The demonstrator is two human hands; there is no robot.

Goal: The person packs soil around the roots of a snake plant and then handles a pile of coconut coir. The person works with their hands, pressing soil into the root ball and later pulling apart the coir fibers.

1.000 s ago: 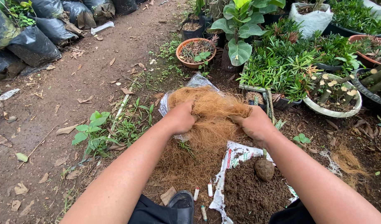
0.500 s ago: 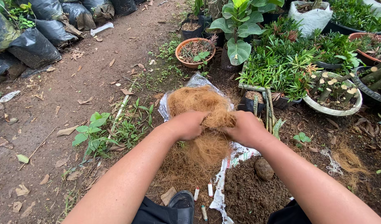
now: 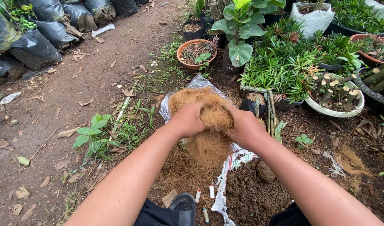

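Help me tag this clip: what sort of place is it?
Probably an outdoor plant nursery or garden. Black grow bags line a dirt path, potted plants crowd the right, and both hands gather coconut fibre off a plastic sheet.

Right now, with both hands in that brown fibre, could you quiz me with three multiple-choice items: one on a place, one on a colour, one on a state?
1. Where is the terracotta pot?
A. Beyond the fibre pile, by the big-leafed plant
B. Beside the black shoe
C. Among the black bags

2. What colour is the clump of coconut fibre?
A. Green
B. Golden brown
C. White

3. How do the hands hold the clump?
A. One hand only
B. Both hands closed on it, lifted above the pile
C. Neither touches it

Answers:
1 A, it sits past the fibre pile near the broad green leaves.
2 B, the strands look golden brown.
3 B, the left hand and right hand press it between them.
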